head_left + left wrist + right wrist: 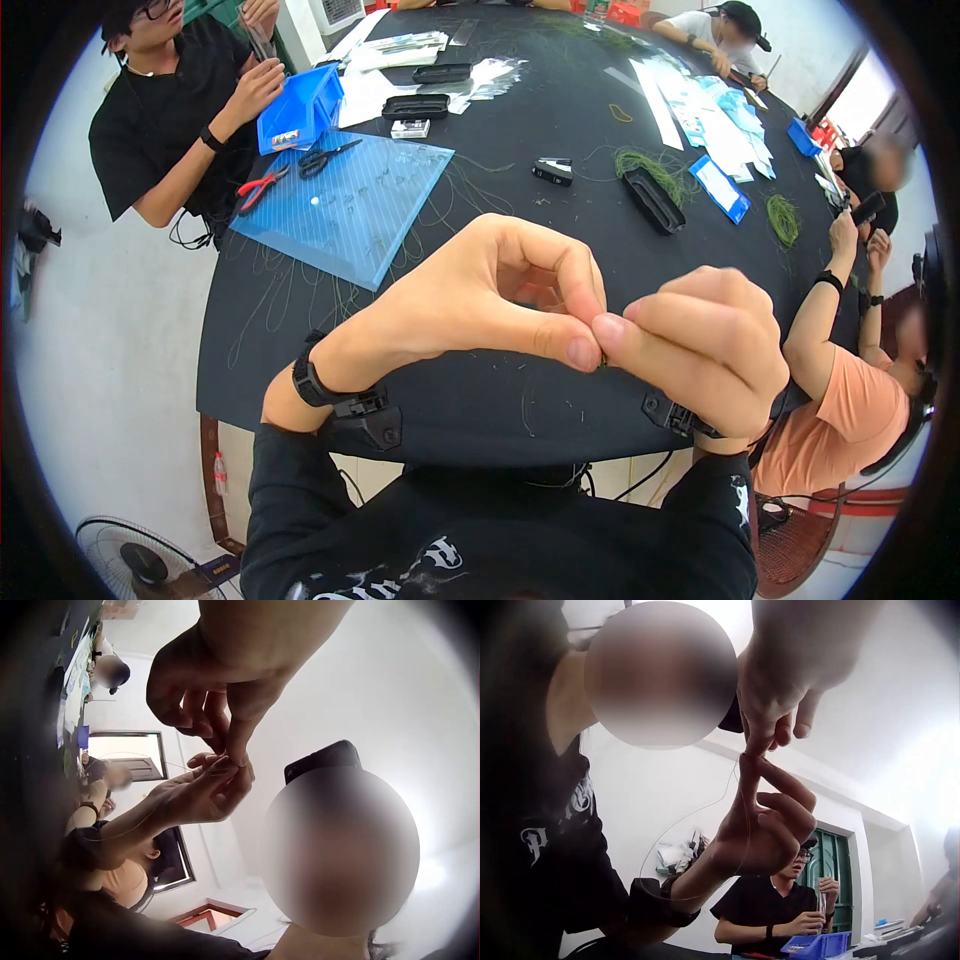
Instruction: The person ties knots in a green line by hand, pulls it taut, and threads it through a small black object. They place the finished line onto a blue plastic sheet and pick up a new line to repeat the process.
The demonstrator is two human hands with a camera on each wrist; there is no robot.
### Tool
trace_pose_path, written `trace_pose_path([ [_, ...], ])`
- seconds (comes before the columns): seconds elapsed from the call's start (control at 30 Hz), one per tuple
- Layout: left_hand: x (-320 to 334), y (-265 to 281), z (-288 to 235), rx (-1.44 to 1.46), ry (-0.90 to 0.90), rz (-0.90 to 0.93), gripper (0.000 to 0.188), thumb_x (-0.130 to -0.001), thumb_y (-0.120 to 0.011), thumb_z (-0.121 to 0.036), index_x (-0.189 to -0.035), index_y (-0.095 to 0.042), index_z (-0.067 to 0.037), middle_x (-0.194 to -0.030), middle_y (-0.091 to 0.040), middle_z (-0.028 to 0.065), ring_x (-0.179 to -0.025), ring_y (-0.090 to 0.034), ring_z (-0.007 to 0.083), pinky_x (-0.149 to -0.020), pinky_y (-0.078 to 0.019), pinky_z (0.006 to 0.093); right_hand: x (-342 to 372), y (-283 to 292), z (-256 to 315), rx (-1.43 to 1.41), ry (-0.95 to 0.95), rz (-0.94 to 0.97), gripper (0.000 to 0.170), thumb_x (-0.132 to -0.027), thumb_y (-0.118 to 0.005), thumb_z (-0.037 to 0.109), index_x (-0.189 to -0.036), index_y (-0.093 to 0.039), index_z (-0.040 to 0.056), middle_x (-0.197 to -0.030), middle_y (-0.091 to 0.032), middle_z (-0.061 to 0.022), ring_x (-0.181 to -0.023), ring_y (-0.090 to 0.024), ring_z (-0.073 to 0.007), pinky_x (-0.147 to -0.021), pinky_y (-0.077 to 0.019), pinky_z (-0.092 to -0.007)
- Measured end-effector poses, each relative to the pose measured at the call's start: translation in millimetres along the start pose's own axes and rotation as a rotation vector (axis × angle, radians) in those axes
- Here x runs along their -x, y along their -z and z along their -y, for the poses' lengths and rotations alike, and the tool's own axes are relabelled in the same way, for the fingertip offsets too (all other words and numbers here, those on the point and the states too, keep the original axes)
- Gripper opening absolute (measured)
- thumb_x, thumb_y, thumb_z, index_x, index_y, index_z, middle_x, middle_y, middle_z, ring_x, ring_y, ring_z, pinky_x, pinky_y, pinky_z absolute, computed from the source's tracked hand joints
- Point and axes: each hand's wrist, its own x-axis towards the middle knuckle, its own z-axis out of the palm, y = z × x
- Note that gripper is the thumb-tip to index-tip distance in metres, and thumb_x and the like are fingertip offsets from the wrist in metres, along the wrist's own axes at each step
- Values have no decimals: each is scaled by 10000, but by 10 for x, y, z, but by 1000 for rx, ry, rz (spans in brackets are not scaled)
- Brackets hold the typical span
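In the head view my left hand (500, 290) and right hand (700, 345) meet fingertip to fingertip above the near part of the black table. Each pinches between thumb and forefinger at the same spot, where a tiny dark bit shows. A thin line (724, 799) runs from the pinched tips and hangs in a wide loop in the right wrist view. From the left wrist view, the left hand (217, 682) reaches down from above and the right hand (206, 796) comes up from below. The pinched end itself is mostly hidden by the fingertips.
On the black table (500, 400) lie a blue mat (400, 215), red-handled pliers (262, 187), black scissors (325, 160), a stapler-like black item (553, 172), a black tray (655, 202) and green line coils (783, 220). A blue bin (300, 110) stands far left. Other people sit around.
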Motion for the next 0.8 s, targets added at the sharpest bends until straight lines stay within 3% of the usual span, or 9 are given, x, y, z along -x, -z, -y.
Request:
trace_pose_path([
  [0.27,-30,34,93,53,58,72,206,-715,-742,-78,-802,-563,-26,-837,-592,42,-763,-587,108,-676,-467,222,2,-21,-64,-152,-65,9,245,-577,-752,120,-782,-667,18,-766,-568,-67,-578,-525,-158,-479,-402,-236],
  [0.43,-26,29,86,62,111,57,222,-739,-736,-133,-832,-567,-23,-854,-599,47,-775,-589,114,-699,-470,228,6,-29,-62,-150,-100,-9,235,-549,-743,65,-761,-655,17,-758,-568,-77,-580,-524,-173,-491,-407,-254],
  [0.63,-38,-53,59,27,61,-13,301,-894,-556,-287,-940,-584,10,-891,-620,90,-768,-591,127,-734,-471,245,19,51,-128,-7,-115,18,266,-504,-713,27,-754,-624,2,-750,-560,-95,-587,-523,-194,-493,-404,-267],
  [0.73,0,-102,-59,80,186,-84,347,-943,-453,-298,-957,-578,26,-864,-627,106,-767,-593,132,-735,-472,252,15,142,-193,114,-87,73,278,-508,-658,63,-766,-596,-21,-764,-556,-110,-593,-539,-218,-482,-427,-279],
  [0.8,8,-47,-37,-109,50,-40,318,-955,-416,-244,-979,-574,31,-890,-618,127,-791,-608,169,-718,-481,278,7,156,-197,165,-80,103,270,-513,-614,86,-758,-587,-26,-773,-556,-117,-605,-551,-233,-487,-443,-287],
])
